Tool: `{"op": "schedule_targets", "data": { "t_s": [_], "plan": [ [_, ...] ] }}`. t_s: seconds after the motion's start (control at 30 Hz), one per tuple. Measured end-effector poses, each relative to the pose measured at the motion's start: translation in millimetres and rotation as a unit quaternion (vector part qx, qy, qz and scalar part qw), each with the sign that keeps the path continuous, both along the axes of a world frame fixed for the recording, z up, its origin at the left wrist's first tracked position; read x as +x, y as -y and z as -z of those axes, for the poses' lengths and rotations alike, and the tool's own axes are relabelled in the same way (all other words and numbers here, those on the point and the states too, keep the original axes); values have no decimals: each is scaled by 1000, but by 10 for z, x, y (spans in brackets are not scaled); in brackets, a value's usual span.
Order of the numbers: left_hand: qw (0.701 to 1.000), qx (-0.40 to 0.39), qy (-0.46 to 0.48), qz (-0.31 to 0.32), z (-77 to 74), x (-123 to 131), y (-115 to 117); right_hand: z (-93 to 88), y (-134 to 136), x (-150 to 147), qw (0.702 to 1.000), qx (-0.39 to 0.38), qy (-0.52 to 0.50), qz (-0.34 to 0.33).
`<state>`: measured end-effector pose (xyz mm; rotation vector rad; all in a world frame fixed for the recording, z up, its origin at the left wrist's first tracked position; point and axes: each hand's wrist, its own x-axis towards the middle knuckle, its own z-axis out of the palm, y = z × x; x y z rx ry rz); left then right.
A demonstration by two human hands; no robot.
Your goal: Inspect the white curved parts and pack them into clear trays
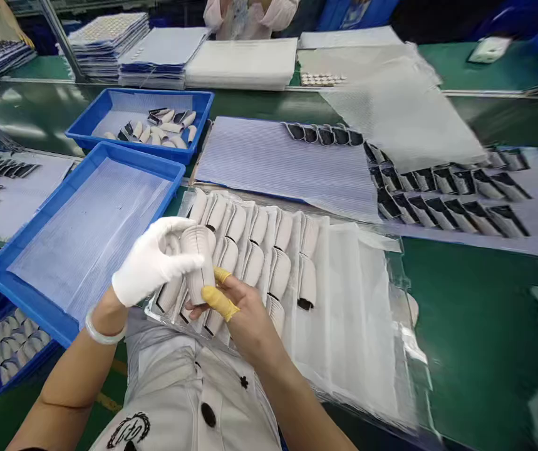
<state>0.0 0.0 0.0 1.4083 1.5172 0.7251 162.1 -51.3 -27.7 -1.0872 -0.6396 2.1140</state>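
My left hand [158, 257], in a white glove, curls its thumb and fingers around a curved, whitish shell-like piece [197, 250] with a stitched seam down it. My right hand [238, 307], with yellow covers on two fingertips, grips the lower end of the same piece. The piece is held upright above a clear-edged tray [357, 313] lined with white sheet. Rows of similar pale pieces with dark insides [278, 272] lie in the tray's left and middle part. My hands hide some of these.
Left of me stands a blue tray [85, 225] with a ribbed liner; another blue tray [132, 103] behind it holds loose pieces. Dark-lined pieces [442, 200] lie on a sheet at right. Stacked sheets [243, 59] stand at the back, near another person [250, 15].
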Motion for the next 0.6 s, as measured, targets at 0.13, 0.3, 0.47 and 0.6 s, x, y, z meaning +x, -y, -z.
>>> {"op": "schedule_targets", "data": {
  "t_s": [0.13, 0.3, 0.47, 0.6],
  "plan": [
    [998, 30, 3, -52, 21, 110, 33, -14, 12, 35, 1000, 10, -3, 3],
    [987, 3, 92, -131, 42, 108, 34, 44, 52, 17, 999, 23, -38, 20],
    [974, -75, 173, -125, -25, 90, 44, 38, 43, 12, 995, 8, -100, 14],
    [969, -91, 208, -100, -45, 78, 63, 22, 32, 18, 989, -16, -146, 13]
  ]
}}
